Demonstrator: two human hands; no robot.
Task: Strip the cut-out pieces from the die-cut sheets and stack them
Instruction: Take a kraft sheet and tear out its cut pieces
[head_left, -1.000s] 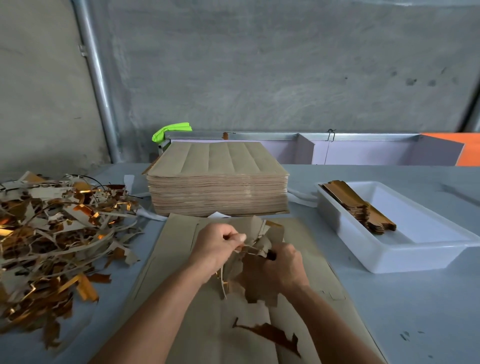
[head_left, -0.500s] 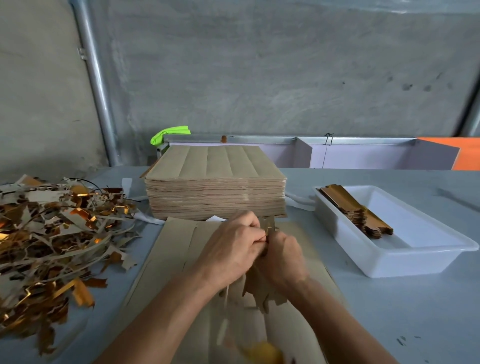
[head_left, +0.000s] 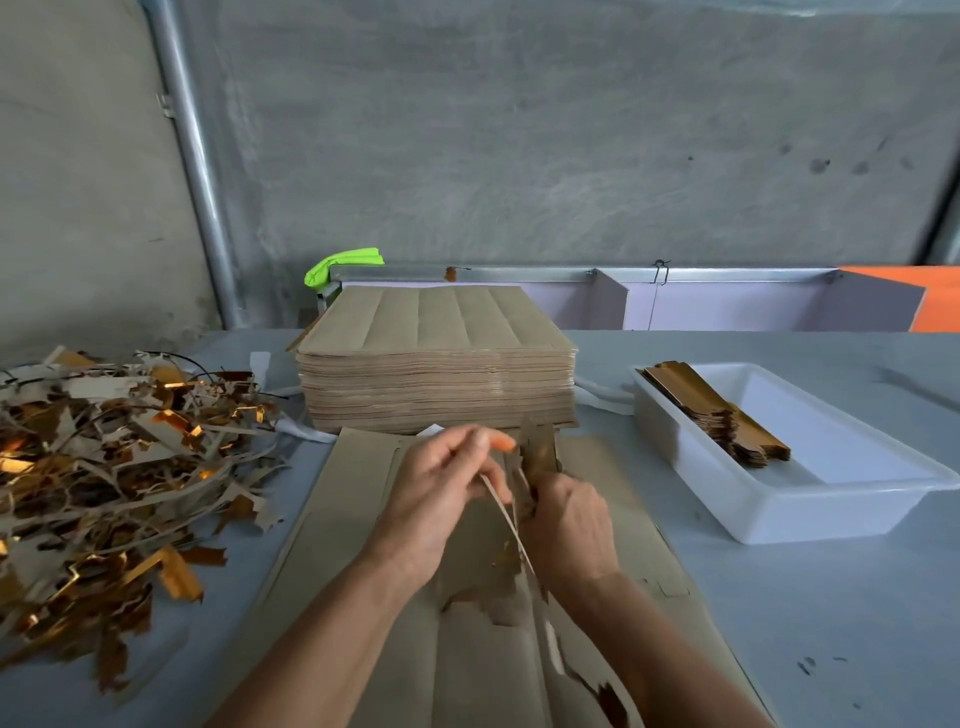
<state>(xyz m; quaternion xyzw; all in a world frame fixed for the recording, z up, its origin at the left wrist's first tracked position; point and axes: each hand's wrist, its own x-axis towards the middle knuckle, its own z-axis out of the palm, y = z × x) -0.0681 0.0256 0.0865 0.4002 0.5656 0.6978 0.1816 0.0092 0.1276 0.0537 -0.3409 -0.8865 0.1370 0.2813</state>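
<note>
Head view, both hands working over a brown die-cut sheet (head_left: 363, 519) lying flat on the grey table (head_left: 779, 597), directly in front of the person. Left hand (head_left: 436, 499): fingers curled, thumb and forefinger pinching the upper end of a thin waste strip (head_left: 511, 525) that runs down and to the right between the two hands. Right hand (head_left: 569, 525): fingers curled round a small bunch of cut-out pieces (head_left: 540, 452), held upright, with the tops of the pieces sticking up above the fist; the two hands are just beside each other, whether they touch cannot be told. Gold-faced torn remnants (head_left: 610, 701) lie on the sheet near the right forearm. Behind the sheet, toward the wall, a tall stack of unworked sheets (head_left: 436, 369) stands square, scored lines visible on its top face. To the right, a white plastic tray (head_left: 779, 519) sits on the table, well apart from the hands; a stack of finished pieces (head_left: 711, 410) lies along its left side, gold faces showing, leaning against the tray's far left corner. To the left, a loose heap of waste trimmings (head_left: 104, 467), brown and gold, spreads over the table edge area. A bright green object (head_left: 343, 264) sits behind the sheet stack; what it is cannot be told.
</note>
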